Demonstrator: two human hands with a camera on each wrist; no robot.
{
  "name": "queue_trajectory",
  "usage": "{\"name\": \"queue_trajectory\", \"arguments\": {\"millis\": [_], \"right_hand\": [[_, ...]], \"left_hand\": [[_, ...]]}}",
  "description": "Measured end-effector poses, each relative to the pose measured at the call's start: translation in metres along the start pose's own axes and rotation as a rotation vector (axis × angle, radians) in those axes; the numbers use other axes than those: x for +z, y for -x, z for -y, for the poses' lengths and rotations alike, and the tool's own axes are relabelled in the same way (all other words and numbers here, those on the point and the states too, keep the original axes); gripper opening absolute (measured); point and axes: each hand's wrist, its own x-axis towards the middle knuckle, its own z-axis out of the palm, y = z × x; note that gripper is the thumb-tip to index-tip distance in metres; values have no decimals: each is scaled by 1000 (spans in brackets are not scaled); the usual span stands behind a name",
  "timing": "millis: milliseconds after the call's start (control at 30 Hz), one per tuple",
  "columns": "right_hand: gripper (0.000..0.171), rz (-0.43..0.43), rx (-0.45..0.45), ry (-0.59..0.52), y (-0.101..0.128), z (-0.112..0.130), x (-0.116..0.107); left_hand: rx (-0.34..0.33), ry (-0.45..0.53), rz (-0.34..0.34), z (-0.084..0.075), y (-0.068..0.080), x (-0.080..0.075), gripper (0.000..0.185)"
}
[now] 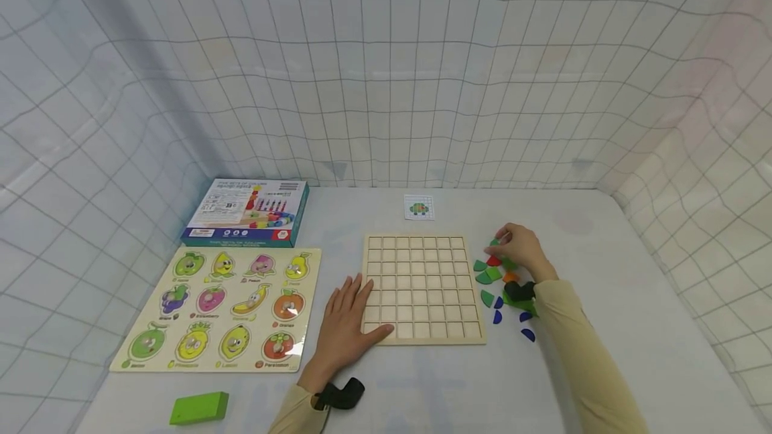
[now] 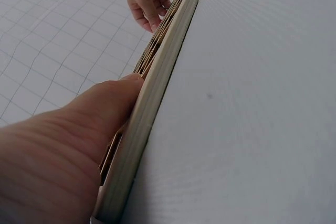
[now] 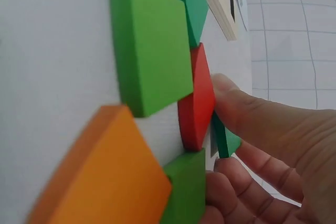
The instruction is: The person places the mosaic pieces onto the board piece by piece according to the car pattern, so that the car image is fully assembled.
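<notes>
My left hand [image 1: 345, 327] rests spread at the lower left corner of a wooden grid board [image 1: 475, 300], fingers along its left edge. The thumb [image 2: 107, 103] lies over the board's near rim in the left wrist view. Right of the board, my right hand [image 1: 523, 246] bends over loose coloured pieces. Between its thumb and fingers is a dark green piece [image 3: 224, 136], partly hidden, which it seems to pinch. Beside the thumb is a red piece [image 3: 198, 100]. A light green square [image 3: 157, 51] and an orange piece [image 3: 105, 174] lie close by.
Several dark blue half-round pieces [image 1: 527, 334] lie nearer me. A small pattern card [image 1: 419, 207] is behind the board. On the left are a fruit puzzle board [image 1: 235, 313], a toy box [image 1: 246, 213] and a green block [image 1: 199, 408]. Grid-patterned sheeting [image 1: 422, 86] surrounds the table.
</notes>
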Motion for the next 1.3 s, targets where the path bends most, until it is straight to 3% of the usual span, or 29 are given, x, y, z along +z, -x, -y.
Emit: {"name": "queue_trajectory", "arguments": {"millis": [433,700,833,1300], "right_hand": [[37,-60,-3,-77,6,-2,-2],[25,-130,-63,-83,10,-5,-4],[21,-153,-136,-128,14,1,-3],[10,56,-318,-267,30,68,35]], "left_hand": [[-9,7,19,1,-3,2,88],[8,5,1,0,-3,3,88],[-8,1,17,1,-3,3,89],[-8,10,7,0,-1,1,88]]}}
